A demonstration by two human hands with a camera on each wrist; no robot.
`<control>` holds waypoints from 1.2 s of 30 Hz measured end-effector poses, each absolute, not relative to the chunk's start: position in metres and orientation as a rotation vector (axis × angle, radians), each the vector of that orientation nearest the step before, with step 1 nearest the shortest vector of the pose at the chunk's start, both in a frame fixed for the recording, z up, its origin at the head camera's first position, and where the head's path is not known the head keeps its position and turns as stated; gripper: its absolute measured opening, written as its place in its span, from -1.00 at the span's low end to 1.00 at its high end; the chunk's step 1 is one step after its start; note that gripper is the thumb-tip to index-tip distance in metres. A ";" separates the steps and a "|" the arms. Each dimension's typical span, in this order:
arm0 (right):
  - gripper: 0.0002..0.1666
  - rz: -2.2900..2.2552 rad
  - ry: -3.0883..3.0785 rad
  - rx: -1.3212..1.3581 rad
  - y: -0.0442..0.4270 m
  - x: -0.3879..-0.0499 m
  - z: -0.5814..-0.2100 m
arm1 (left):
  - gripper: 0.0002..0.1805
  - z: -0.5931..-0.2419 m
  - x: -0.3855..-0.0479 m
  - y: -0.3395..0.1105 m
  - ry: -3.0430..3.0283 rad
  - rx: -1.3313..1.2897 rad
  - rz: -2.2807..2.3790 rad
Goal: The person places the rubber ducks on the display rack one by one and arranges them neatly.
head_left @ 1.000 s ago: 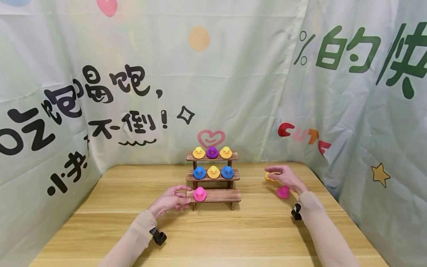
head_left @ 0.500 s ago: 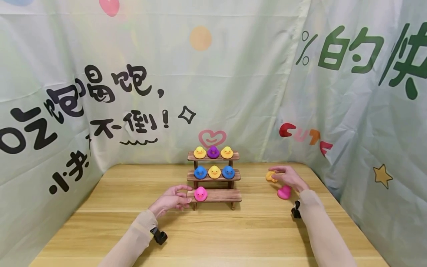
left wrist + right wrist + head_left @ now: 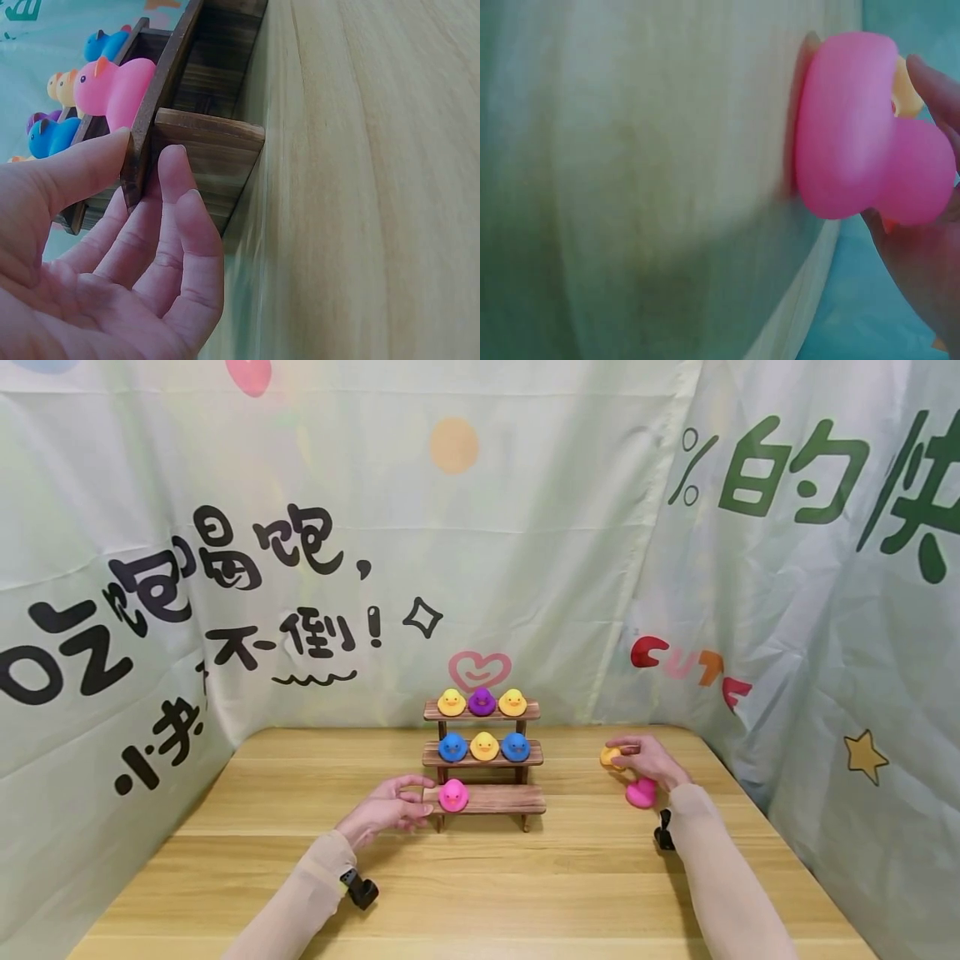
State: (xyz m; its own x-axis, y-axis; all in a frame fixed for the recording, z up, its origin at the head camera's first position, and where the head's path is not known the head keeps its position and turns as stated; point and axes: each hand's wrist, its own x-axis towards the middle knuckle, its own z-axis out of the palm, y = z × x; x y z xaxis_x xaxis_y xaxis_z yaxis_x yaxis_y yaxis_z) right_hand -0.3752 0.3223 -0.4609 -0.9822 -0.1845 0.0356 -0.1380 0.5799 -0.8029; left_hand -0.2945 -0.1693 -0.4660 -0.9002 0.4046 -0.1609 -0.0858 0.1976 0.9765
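Note:
My left hand point(image 3: 386, 810) holds the left end of the wooden three-tier stand point(image 3: 498, 799), thumb on top of the lowest plank and fingers beneath it, as the left wrist view shows. Near that thumb a pink rubber duck point(image 3: 112, 86) sits on the lowest plank. Over at the right, my right hand point(image 3: 651, 762) has thumb and fingers around a yellow rubber duck point(image 3: 611, 757) on the table. Another pink rubber duck point(image 3: 641, 792) lies just under that hand. It fills much of the right wrist view and hides most of the yellow duck.
On the middle tier stand a blue duck point(image 3: 452, 747), a yellow duck point(image 3: 484, 746) and a second blue duck point(image 3: 516, 747). The top tier bears a purple duck point(image 3: 482, 702) between two yellow ones. A printed cloth point(image 3: 525, 568) hangs behind the wooden table point(image 3: 480, 893).
The right hand's fingers have come down closer around the yellow duck. The left hand keeps its hold on the stand. The head view has shifted slightly.

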 end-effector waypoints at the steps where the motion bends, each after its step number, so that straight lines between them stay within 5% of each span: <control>1: -0.55 -1.390 2.744 -0.277 0.322 -0.375 -0.461 | -0.39 -0.466 -0.295 -0.169 2.094 0.301 1.749; 20: -0.55 -1.370 2.688 -0.306 0.325 -0.380 -0.469 | -0.39 -0.469 -0.294 -0.171 2.097 0.274 1.742; 36: -0.29 -1.782 2.477 -0.251 0.325 -0.373 -0.453 | -0.39 -0.468 -0.296 -0.170 2.087 0.308 1.747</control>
